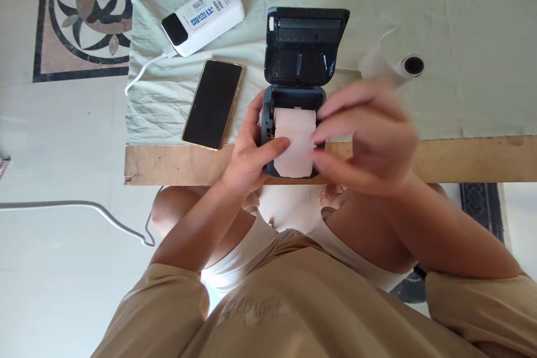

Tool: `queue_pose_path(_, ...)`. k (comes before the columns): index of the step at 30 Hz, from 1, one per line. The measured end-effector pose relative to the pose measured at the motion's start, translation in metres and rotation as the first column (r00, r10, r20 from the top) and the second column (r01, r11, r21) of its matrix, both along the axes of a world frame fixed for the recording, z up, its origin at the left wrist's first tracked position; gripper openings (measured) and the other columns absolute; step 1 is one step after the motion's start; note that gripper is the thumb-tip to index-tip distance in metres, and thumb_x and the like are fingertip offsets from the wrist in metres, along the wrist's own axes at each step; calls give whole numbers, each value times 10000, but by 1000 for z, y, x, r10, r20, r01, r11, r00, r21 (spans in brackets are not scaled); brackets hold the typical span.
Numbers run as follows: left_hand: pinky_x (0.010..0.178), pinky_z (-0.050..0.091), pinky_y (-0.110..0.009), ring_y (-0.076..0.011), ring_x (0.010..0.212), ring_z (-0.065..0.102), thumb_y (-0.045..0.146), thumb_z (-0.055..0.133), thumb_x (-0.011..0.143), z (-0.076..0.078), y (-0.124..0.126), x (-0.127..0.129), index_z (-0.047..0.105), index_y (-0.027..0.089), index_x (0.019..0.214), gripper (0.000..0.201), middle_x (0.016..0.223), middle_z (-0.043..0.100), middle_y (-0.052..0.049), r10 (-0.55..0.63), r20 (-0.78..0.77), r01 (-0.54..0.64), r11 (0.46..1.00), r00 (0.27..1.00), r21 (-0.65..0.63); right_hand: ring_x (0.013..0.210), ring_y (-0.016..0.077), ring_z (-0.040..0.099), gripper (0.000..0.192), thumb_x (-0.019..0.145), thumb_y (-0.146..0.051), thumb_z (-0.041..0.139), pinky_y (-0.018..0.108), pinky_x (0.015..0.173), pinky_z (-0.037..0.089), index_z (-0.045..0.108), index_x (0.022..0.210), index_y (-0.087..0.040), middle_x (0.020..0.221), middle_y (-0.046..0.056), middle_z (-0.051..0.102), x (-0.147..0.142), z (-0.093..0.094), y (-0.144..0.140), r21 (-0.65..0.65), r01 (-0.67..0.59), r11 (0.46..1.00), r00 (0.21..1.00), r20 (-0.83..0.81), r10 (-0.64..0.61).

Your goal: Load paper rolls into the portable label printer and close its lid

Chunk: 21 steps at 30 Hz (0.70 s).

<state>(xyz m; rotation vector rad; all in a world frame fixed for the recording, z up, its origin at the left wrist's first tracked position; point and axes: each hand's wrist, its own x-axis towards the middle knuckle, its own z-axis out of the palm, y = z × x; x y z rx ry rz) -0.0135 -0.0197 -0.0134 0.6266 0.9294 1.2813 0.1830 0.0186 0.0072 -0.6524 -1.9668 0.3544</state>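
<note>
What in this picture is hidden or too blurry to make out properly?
- Right hand: motion-blurred in the head view, so its finger grip on the paper roll is unclear.
- Printer: both hands cover its sides; the left hand hides its left edge.
- Spare roll: partly behind the right hand, blurred.
- Power bank: label print too small to read.
- Phone: screen dark, shows nothing.

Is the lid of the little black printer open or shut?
Open. The lid is flipped back flat, and the white paper roll shows inside the printer.
</note>
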Motion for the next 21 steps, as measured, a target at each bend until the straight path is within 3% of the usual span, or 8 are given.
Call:
queue_pose_path(3,882,695,-377,-336,1193,858,431,1074,768,-2,-1,-1,640,374,1507,859,1189,851,-20,-25,-24,25,999,999,-24,1542,334,648,307,1041,-457,782,408,741,630,737,1341,-404,1472,51,737,7,1,13,-294,189,937,965,-122,-233)
queue_pose_path(5,980,700,-413,-392,1336,824,391,1118,691,-2,-1,-2,597,390,1566,1019,1193,843,-32,-45,-22,44,998,999,-48,1667,325,555,448,1029,-571,798,366,661,603,683,1436,-425,1666,14,642,7,1,17,-456,173,873,952,-148,-267)
queue_pose_path(6,1020,698,-427,-407,1381,807,365,1133,660,-3,-2,-2,591,390,1576,1065,1194,839,-37,-50,-15,49,997,999,-55,1585,314,630,454,1024,-636,800,356,616,578,691,1409,-421,1650,8,657,6,1,18,-482,145,864,951,-174,-257)
queue_pose_path(8,1057,697,-437,-416,1416,793,347,1135,657,-3,-2,-2,619,379,1550,1031,1223,837,-44,-51,-6,51,998,999,-42,1195,259,780,363,1031,-672,807,359,567,530,754,1260,-396,1417,16,767,4,0,16,-459,111,882,949,-214,-231)
queue_pose_path(10,1064,703,-440,-407,1421,794,390,1104,729,-4,-2,-1,673,360,1495,880,1306,838,-50,-26,-4,26,999,1000,-21,917,209,740,255,1044,-604,822,378,593,551,796,1137,-369,1268,28,790,2,0,12,-426,104,899,970,-158,-187)
queue_pose_path(15,1004,714,-426,-371,1316,841,388,1085,759,-8,-2,0,713,346,1475,808,1354,850,-41,50,13,-49,998,999,-33,1104,303,765,218,1044,-545,772,478,760,703,819,1101,-339,1292,102,764,6,-4,7,-441,147,885,986,142,-92)
queue_pose_path(18,938,703,-386,-352,1271,850,386,1073,783,-9,-3,0,711,353,1481,786,1318,862,-23,34,-10,-34,999,999,-5,1099,289,759,191,1044,-514,753,472,776,717,807,1093,-337,1264,94,746,7,-8,10,-470,110,876,986,160,-38)
queue_pose_path(21,1057,696,-401,-362,1443,786,484,1012,878,-6,-3,1,743,325,1390,600,1364,852,-30,50,35,-51,998,998,38,1054,244,755,223,1068,-518,720,411,720,691,798,1064,-309,1435,94,704,5,-12,10,-487,56,871,995,101,-7)
